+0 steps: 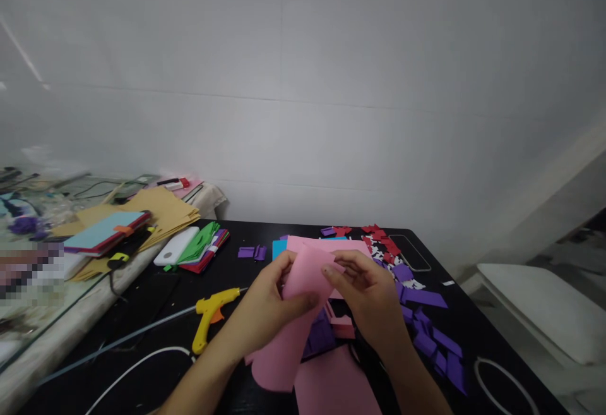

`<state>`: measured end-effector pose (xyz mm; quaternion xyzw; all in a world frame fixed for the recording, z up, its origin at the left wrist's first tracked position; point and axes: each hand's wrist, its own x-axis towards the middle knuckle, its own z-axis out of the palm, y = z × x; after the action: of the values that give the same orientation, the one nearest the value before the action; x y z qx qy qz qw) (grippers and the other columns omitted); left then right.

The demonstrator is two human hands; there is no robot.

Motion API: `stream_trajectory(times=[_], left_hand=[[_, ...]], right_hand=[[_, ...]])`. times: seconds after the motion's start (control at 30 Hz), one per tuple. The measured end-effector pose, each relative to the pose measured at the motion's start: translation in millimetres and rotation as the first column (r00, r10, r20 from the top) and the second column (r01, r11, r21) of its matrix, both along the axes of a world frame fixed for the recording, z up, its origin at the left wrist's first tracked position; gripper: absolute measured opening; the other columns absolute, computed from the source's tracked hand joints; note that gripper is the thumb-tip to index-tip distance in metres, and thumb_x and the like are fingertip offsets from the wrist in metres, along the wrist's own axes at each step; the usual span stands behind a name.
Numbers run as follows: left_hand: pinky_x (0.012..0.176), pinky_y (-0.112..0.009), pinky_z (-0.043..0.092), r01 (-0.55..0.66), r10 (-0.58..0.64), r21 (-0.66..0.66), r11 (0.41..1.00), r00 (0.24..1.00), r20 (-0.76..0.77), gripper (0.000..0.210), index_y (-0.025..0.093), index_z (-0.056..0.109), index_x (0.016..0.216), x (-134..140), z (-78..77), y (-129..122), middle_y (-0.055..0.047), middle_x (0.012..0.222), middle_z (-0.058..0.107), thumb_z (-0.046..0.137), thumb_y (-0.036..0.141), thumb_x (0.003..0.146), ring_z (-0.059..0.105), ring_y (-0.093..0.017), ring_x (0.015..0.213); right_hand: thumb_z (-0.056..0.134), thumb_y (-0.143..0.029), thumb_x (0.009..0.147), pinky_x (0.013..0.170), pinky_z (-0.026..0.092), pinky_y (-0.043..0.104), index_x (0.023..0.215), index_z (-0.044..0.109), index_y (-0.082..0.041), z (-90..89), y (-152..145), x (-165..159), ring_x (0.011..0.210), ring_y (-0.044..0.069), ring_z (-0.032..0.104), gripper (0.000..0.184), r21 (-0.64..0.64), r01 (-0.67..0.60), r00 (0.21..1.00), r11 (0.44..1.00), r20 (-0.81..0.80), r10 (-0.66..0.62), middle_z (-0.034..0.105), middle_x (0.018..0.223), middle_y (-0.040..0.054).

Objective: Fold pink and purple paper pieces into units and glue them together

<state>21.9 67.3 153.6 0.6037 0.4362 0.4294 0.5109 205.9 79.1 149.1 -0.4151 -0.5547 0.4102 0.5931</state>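
A curved pink foam or paper sheet is held up above the black table, bent over on itself. My left hand wraps round its left side, thumb pressed across the front. At its upper right corner, my right hand pinches the edge between thumb and fingers. Behind and below lie another pink sheet and a blue sheet. A further pink piece rests near the table's front. Folded purple pieces and small pink strips show between my hands.
A yellow glue gun with a long stick lies left. Purple pieces and red scraps spread along the right. Coloured sheets and a white box sit at back left. A white stool stands right of the table.
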Motion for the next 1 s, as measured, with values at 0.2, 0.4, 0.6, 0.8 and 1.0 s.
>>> stream_trajectory(times=[0.2, 0.4, 0.6, 0.8, 1.0], left_hand=[[0.075, -0.026, 0.050, -0.014, 0.009, 0.038, 0.999, 0.989, 0.147, 0.032, 0.018, 0.067, 0.103, 2.6, 6.5, -2.2, -0.002, 0.093, 0.069, 0.075, 0.046, 0.090, 0.062, -0.017, 0.084], [0.066, -0.023, 0.048, -0.059, 0.054, 0.010, 0.998, 0.967, 0.249, 0.033, 0.018, 0.069, 0.092, 3.2, 1.9, -1.0, -0.001, 0.079, 0.068, 0.079, 0.049, 0.087, 0.062, -0.014, 0.072], [0.067, -0.023, 0.050, -0.128, 0.124, 0.006, 0.992, 0.970, 0.210, 0.030, 0.018, 0.072, 0.093, 2.3, -2.1, -0.3, -0.003, 0.084, 0.074, 0.081, 0.045, 0.086, 0.064, -0.016, 0.075], [0.063, -0.022, 0.046, -0.181, 0.177, 0.009, 0.983, 0.970, 0.169, 0.030, 0.018, 0.069, 0.086, 2.0, -2.4, -0.9, 0.000, 0.077, 0.070, 0.083, 0.044, 0.082, 0.061, -0.014, 0.070], [0.067, -0.023, 0.048, -0.165, 0.156, 0.067, 0.984, 0.980, 0.120, 0.027, 0.019, 0.076, 0.093, 0.4, -2.4, -0.9, -0.002, 0.084, 0.074, 0.078, 0.046, 0.088, 0.064, -0.016, 0.077]], right_hand=[[0.087, -0.032, 0.079, 0.064, 0.060, 0.022, 0.097, 0.080, -0.022, 2.2, -4.0, -0.3, 0.067, 0.012, 0.068, 0.022, -0.011, -0.101, 0.994, 0.995, 0.036, 0.101, 0.074, 0.078, 0.0006], [0.087, -0.030, 0.078, 0.068, 0.061, 0.021, 0.100, 0.080, -0.023, 0.7, -6.4, -2.2, 0.069, 0.012, 0.068, 0.024, -0.013, -0.119, 0.993, 0.993, 0.009, 0.120, 0.070, 0.077, -0.0008], [0.091, -0.027, 0.075, 0.074, 0.065, 0.021, 0.097, 0.081, -0.025, -1.4, -6.9, -2.3, 0.082, 0.015, 0.077, 0.024, -0.046, -0.106, 0.993, 0.993, -0.058, 0.103, 0.078, 0.086, 0.0021], [0.090, -0.026, 0.076, 0.070, 0.067, 0.021, 0.093, 0.082, -0.024, 0.5, -7.7, -4.7, 0.077, 0.015, 0.079, 0.019, -0.018, -0.112, 0.991, 0.994, -0.077, 0.110, 0.080, 0.083, 0.0024], [0.087, -0.027, 0.080, 0.070, 0.067, 0.018, 0.092, 0.082, -0.024, 4.7, -9.3, -5.3, 0.075, 0.013, 0.080, 0.013, 0.012, -0.125, 0.990, 0.992, -0.059, 0.125, 0.082, 0.082, 0.0017]])
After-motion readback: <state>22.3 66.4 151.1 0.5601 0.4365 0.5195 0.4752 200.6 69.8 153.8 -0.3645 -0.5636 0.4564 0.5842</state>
